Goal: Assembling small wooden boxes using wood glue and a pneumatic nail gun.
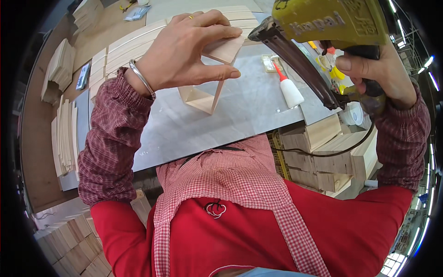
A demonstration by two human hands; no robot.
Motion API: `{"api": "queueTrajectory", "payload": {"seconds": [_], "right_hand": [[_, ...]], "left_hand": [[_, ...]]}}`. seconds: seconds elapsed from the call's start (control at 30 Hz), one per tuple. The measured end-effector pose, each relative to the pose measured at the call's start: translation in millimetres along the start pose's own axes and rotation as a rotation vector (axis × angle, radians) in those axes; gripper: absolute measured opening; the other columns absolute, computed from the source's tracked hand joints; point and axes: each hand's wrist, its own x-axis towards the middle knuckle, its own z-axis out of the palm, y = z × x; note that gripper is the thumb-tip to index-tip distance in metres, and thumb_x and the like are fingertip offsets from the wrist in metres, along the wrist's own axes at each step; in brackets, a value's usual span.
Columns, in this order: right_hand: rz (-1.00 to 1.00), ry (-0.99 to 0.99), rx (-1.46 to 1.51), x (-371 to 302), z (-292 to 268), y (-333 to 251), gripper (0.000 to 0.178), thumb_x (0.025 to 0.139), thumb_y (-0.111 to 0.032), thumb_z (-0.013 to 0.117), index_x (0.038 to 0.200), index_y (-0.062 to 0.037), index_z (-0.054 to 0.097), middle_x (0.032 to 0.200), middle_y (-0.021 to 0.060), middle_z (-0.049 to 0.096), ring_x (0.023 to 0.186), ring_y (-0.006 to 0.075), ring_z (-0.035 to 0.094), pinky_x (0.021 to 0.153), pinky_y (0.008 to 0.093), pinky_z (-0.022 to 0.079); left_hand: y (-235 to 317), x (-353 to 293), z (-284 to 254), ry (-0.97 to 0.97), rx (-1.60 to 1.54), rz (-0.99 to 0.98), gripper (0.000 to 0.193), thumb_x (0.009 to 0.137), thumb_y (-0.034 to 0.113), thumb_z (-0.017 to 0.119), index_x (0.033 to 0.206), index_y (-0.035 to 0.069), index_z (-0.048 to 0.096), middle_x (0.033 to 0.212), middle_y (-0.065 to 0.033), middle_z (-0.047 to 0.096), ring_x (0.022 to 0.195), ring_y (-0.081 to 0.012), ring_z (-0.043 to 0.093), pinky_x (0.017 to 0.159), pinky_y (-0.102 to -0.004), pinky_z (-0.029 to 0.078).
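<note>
Frame point(225, 50) is grasped by the left hand point(184, 51) while the right hand point(385, 71) grips a nailer point(328, 22), a bottle point(291, 93) lying between both.

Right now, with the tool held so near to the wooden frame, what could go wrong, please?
The nose of the olive-green tool appears close to the fingertips of the left hand, so a slip might injure them. Only that hand steadies the wooden frame, so it may shift if pushed. The dark hose passes in front of stacked wooden pieces and could perhaps snag.
</note>
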Motion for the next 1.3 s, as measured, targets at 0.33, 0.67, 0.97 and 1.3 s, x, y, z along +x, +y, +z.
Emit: {"api": "queueTrajectory", "payload": {"seconds": [0.33,0.67,0.97,1.3], "right_hand": [[0.047,-0.206,-0.125,7.4,-0.2,-20.8,0.042,0.077,-0.012,0.075,0.109,0.0064,0.054,0.06,0.0065,0.054,0.036,0.011,0.042,0.032,0.0194,0.038],[0.067,-0.184,-0.12,-0.3,3.8,-32.8,0.044,0.075,-0.014,0.077,0.107,0.0068,0.055,0.058,0.0061,0.054,0.033,0.011,0.042,0.031,0.0191,0.036],[0.059,-0.146,-0.25,-7.7,11.8,-48.7,0.043,0.073,-0.011,0.076,0.105,0.0077,0.055,0.059,0.0069,0.056,0.032,0.0107,0.041,0.032,0.0192,0.035],[-0.071,0.051,-0.213,-24.9,-5.8,-10.3,0.032,0.075,-0.013,0.075,0.095,0.0055,0.058,0.059,0.0046,0.056,0.035,0.0087,0.042,0.034,0.019,0.034]], "left_hand": [[11.2,-7.3,-6.7,-0.006,0.026,-0.003,0.058,0.066,0.037,0.079,0.113,0.007,0.065,0.111,-0.0038,0.058,0.09,-0.0236,0.055,0.085,-0.033,0.042],[17.5,-9.7,-11.2,0.0,0.076,-0.017,0.058,0.066,0.043,0.078,0.111,0.007,0.066,0.11,-0.0032,0.058,0.089,-0.0226,0.056,0.087,-0.033,0.041],[21.1,-11.3,-14.0,0.027,0.126,0.006,0.058,0.067,0.044,0.078,0.111,0.007,0.066,0.111,-0.0034,0.057,0.09,-0.0222,0.056,0.089,-0.0333,0.04],[14.5,-21.8,-25.5,0.08,0.118,0.001,0.055,0.072,0.052,0.07,0.111,0.014,0.065,0.103,-0.0007,0.057,0.087,-0.0206,0.058,0.087,-0.0341,0.04]]}}
